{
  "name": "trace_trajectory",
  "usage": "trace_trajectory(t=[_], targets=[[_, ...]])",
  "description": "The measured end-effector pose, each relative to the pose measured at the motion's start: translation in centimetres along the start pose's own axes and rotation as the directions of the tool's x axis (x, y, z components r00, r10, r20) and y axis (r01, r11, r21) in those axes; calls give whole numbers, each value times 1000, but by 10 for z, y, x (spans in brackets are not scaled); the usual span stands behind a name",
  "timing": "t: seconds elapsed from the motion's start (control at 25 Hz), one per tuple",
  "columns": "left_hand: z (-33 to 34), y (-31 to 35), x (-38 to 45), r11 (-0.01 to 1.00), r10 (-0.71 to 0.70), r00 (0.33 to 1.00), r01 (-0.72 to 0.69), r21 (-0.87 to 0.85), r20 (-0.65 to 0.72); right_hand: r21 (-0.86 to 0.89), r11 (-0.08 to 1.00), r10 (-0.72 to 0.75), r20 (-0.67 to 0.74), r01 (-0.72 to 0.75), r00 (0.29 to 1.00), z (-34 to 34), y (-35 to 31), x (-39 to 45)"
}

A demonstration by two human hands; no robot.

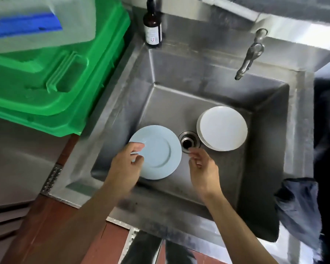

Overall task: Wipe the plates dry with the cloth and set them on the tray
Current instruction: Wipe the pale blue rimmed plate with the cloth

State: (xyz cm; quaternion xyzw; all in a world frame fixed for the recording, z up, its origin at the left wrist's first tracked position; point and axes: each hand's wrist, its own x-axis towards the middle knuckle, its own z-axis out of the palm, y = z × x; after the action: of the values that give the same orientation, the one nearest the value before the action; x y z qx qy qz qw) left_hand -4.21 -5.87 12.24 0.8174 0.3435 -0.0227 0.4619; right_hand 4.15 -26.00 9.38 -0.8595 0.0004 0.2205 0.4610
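Down in sink (265,168), at 7 o'clock of drain (189,142): blue plate (161,153), pinched at its 9 o'clock rim by left hand (125,165), thumb on top face, fingers curled under the edge. Looks tilted slightly, near edge low; cannot tell whether fully off the sink floor. Right hand (203,167) just right of the plate, not touching, fingers loosely curled, holding nothing.

Step in hand, by judgement: lifting blue plate out for drying.
- Grip on one rim only, likely wet: risk of slip. Better to bring right hand under the 3 o'clock rim before clearing the sink wall.
- Keep tilted over the drain a moment to shed water.
- Cloth not in either hand. Dark blue fabric (297,202) draped over sink's right rim at 4 o'clock, probably the cloth; needs fetching with right hand once plate is secure.
- Wipe both faces and rim, rotating the plate through the cloth rather than regripping wet spots.

Containers:
- Sink: blue plate, plus white plates (223,128) stacked at 2 o'clock of drain, at least two by the offset edges. Tap (250,56) above, no water running as far as visible.
- Green tray (51,88) on bench at 10 o'clock of sink: no plates visible on it; blurred translucent thing with blue overlapping its far part, unidentifiable.
- Brown bottle (152,29) at sink's back corner, 12 o'clock.
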Motion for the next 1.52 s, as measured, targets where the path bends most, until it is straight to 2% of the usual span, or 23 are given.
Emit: trace_trajectory(t=[0.12, 0.24, 0.4, 0.6, 0.76, 0.96, 1.04, 1.2, 1.36, 1.44, 1.52], targets=[[16, -26, 40, 979, -182, 976, 168, 118, 117, -46, 997, 66, 33, -64, 997, 20, 25, 40], [34, -54, 74, 919, -376, 898, 330, 214, 229, -95, 991, 97, 52, -92, 994, 44, 52, 77], [53, -87, 107, 877, -447, 873, 383, 290, 198, -160, 980, 132, 73, -119, 989, 74, 83, 116], [73, -111, 131, 828, -533, 836, 481, 289, 133, -169, 975, 167, 111, -147, 980, 100, 110, 146], [86, -124, 137, 775, -619, 783, 598, 202, 56, -127, 980, 167, 124, -151, 978, 114, 120, 158], [83, -135, 140, 651, -745, 664, 745, -143, 66, -21, 965, 260, 69, -260, 963, 118, 123, 165], [80, -132, 140, 652, -733, 673, 737, -179, 99, 0, 950, 311, 52, -311, 949, 112, 124, 163], [73, -117, 136, 777, -604, 789, 614, -136, 115, 60, 926, 374, -13, -372, 927, 85, 118, 147], [60, -96, 130, 880, -474, 879, 475, -9, 48, 54, 897, 441, -52, -438, 896, 54, 100, 125], [55, -83, 129, 869, -492, 871, 492, -44, 16, 58, 859, 511, -56, -508, 858, 41, 92, 118], [52, -71, 129, 810, -570, 821, 564, -160, 10, 89, 797, 601, -25, -597, 799, 31, 86, 113]])
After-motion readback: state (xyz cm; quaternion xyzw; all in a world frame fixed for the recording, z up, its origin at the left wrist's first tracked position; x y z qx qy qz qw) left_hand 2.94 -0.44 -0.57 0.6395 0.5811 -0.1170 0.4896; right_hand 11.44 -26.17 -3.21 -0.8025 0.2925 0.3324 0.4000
